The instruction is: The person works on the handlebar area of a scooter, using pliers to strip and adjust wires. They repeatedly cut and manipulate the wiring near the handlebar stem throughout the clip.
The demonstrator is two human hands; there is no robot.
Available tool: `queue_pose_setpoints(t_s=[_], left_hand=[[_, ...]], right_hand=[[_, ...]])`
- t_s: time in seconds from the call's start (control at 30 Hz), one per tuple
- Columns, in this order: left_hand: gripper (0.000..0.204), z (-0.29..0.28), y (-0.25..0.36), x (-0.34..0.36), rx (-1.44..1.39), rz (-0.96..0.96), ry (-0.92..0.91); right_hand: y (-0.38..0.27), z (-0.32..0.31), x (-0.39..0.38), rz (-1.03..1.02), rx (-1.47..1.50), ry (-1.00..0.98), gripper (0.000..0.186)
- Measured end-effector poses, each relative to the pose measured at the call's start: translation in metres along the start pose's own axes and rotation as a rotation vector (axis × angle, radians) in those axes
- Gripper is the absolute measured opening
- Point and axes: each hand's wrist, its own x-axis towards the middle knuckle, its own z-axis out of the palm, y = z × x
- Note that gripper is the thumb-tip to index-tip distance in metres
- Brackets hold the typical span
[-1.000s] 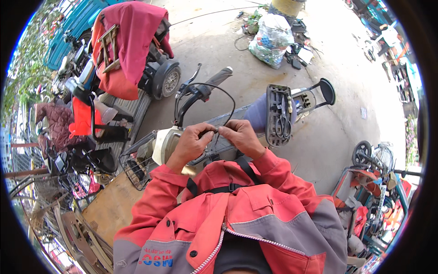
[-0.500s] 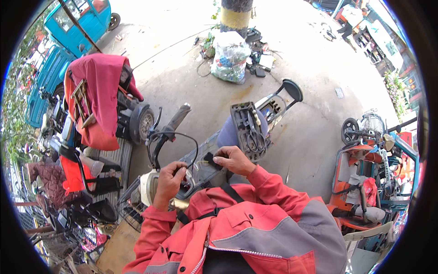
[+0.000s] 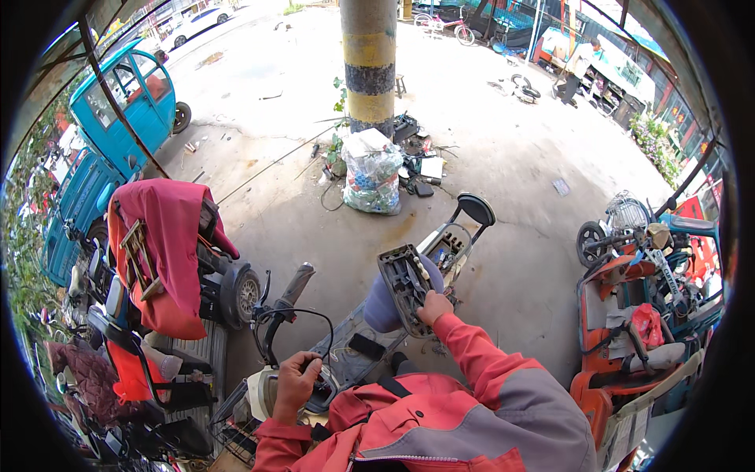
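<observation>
In front of me is a scooter with its handlebar (image 3: 292, 295) on the left and a pale front housing (image 3: 262, 395). My left hand (image 3: 294, 384) is closed in a pinch beside that housing; whatever sits between its fingertips is too small to make out. A black cable (image 3: 329, 324) loops down close to it. My right hand (image 3: 434, 307) reaches to the near end of a grey tool tray (image 3: 403, 283), fingers curled and partly hidden among the hand tools. The tray rests on a purple-grey seat (image 3: 381, 308). On the grey footboard (image 3: 346, 337) lies a flat black piece (image 3: 367, 346).
Past the scooter's black backrest (image 3: 476, 208), a bag of bottles (image 3: 371, 175) leans by a striped pillar (image 3: 370, 75) with scrap around it. A cloth-covered vehicle (image 3: 169, 244) stands left, a blue three-wheeler (image 3: 126, 106) behind it. An orange three-wheeled cart (image 3: 602, 330) stands right.
My right hand has moved from near my left hand, by the black piece, out to the tool tray. The left hand keeps its pinch near the housing. My view has tilted up.
</observation>
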Motion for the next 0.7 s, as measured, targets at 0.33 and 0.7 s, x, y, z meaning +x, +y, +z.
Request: queue_pose_setpoints(t_s=[0.33,0.7], left_hand=[[0.012,-0.001,-0.005,0.002,0.057,0.003,0.002],[0.013,-0.002,-0.007,0.004,0.049,0.021,0.021]], right_hand=[[0.0,-0.002,0.006,0.049,0.002,-0.003,0.041],[0.024,0.0,-0.032,0.078,0.269,0.08,0.04]])
